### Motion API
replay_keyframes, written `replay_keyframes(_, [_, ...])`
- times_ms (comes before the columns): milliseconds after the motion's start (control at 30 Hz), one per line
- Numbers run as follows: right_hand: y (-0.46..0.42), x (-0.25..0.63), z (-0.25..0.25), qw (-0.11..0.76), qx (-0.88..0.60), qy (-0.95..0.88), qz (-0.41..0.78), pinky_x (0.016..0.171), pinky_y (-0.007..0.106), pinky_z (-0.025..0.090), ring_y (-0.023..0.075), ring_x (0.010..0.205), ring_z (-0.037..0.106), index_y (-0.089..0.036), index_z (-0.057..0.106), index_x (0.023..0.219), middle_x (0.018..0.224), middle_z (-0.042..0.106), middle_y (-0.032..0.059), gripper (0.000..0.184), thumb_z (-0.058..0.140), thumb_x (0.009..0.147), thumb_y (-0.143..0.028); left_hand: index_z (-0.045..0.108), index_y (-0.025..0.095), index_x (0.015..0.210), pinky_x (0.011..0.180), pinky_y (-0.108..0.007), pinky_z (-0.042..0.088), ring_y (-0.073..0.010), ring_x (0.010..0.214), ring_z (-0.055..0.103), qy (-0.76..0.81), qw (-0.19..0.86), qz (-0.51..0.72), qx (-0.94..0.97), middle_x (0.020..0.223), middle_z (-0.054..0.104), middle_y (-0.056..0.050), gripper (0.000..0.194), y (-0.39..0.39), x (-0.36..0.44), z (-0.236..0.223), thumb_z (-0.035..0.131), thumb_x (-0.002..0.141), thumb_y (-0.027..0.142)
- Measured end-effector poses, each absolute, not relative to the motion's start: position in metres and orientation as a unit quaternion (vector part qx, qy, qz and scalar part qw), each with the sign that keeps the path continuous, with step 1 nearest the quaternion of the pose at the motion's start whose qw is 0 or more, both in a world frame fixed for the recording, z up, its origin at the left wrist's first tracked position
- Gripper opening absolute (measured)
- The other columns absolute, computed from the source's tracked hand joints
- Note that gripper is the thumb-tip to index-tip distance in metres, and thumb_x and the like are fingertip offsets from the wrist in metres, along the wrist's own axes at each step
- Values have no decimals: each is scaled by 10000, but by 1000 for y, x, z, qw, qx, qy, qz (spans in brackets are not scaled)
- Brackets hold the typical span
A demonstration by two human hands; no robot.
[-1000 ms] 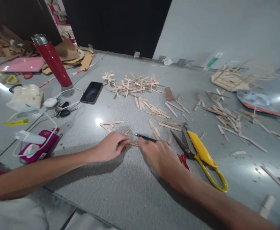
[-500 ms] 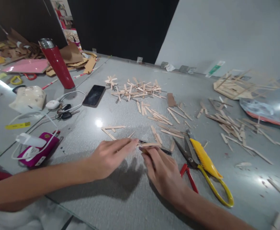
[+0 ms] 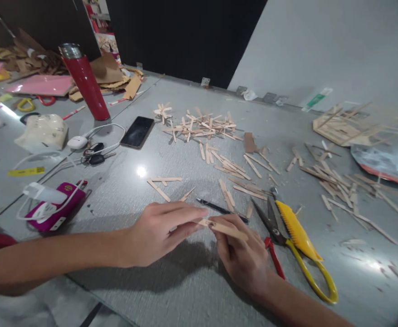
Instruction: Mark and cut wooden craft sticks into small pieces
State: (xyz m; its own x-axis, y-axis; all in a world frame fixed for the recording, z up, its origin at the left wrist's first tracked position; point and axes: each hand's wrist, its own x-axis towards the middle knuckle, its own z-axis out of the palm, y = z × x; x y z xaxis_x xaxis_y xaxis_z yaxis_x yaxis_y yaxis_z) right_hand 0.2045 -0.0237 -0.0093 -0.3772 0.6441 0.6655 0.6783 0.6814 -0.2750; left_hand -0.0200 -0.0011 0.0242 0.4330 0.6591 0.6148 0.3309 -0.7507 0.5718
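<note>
Between my two hands is a wooden craft stick (image 3: 231, 230), raised a little above the table. My right hand (image 3: 244, 254) is closed, pinching it near its middle. The fingers of my left hand (image 3: 168, 231) come together around the stick's left end, partly hiding it. Just beyond my fingertips lies a thin black pen-like tool (image 3: 219, 208). Loose craft sticks (image 3: 226, 194) rest close behind it. Beside my right hand are open scissors with yellow handles (image 3: 297, 254), a yellow-handled saw-like tool (image 3: 297, 229) and a red-handled tool (image 3: 275, 259).
Craft sticks are piled at the back (image 3: 202, 125) and at the right (image 3: 335, 181). A wooden stick frame (image 3: 341, 127) stands far right. Leftward are a red bottle (image 3: 85, 86), a phone (image 3: 137, 132), keys (image 3: 96, 159) and a purple power bank (image 3: 62, 211) with white cable.
The craft stick has been lifted and turned, its right end now pointing toward me. My left fingers have closed in on its other end. The black tool is more exposed, and the view has shifted slightly.
</note>
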Motion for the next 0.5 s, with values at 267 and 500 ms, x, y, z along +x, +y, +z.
replay_keyframes(267, [-19, 202, -7, 369, -428, -825, -12, 683, 287, 582, 193, 753, 730, -175, 685, 1052, 838, 746, 66, 202, 499, 1052, -97, 782, 122, 1044, 543, -188, 502, -98, 556, 633, 396, 443, 369, 715, 739, 742, -28, 190, 6, -15, 31, 639, 1017, 243])
replay_keyframes(500, [-14, 203, -8, 387, -446, -807, -16, 714, 321, 574, 209, 764, 707, -187, 678, 990, 840, 742, 64, 210, 512, 1032, -66, 631, 134, 894, 388, -153, 343, -48, 429, 559, 371, 692, 286, 549, 794, 705, -26, 232, 14, -14, 46, 580, 1020, 322])
